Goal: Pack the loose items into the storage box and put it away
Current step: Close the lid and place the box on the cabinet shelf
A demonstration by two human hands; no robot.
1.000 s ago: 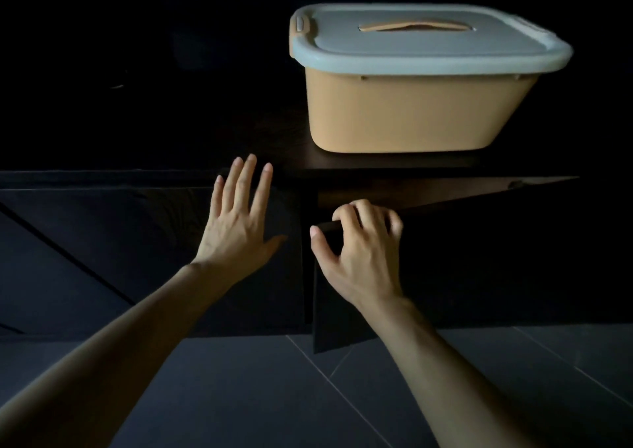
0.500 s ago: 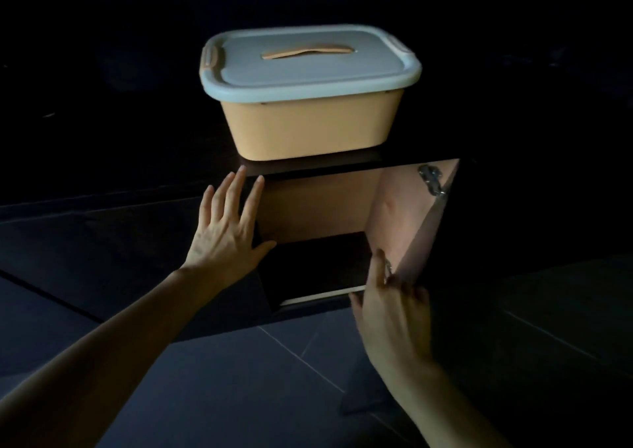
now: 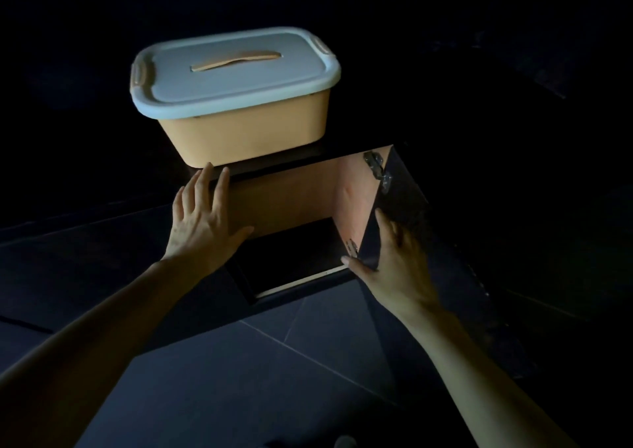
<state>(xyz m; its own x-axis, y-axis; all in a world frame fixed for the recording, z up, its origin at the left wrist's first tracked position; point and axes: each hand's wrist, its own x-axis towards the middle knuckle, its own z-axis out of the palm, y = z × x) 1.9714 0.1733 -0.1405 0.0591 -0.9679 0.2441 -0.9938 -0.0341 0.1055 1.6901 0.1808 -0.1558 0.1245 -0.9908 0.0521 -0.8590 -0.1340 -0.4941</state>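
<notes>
The left hand (image 3: 202, 221) lies flat with straight fingers against the closed front of the low dark cabinet (image 3: 113, 252), its fingertips at the top edge just under the storage box (image 3: 239, 128). It grasps nothing. The box stands on the cabinet top with its pale lid (image 3: 233, 74) on, directly above and slightly left of the open compartment (image 3: 291, 207), so packing looks finished and putting away is probably the step in hand. To the right, the door (image 3: 404, 200) stands swung out, and the right hand (image 3: 394, 262) rests released on its dark outer face, fingers straight and thumb at the lower edge. To do this well, I would leave the door wide open so it cannot drift back. Then both hands should go to the short ends of the box rather than the lid, lower it level, and slide it in squarely past the hinges. The dim light makes the depth of the compartment hard to judge. Counted: one box, one lid, one handle (image 3: 236, 62) set in the lid, two side clips (image 3: 139, 77), one open compartment, one door, two hinges (image 3: 375, 166), two hands, and no loose items in view.
</notes>
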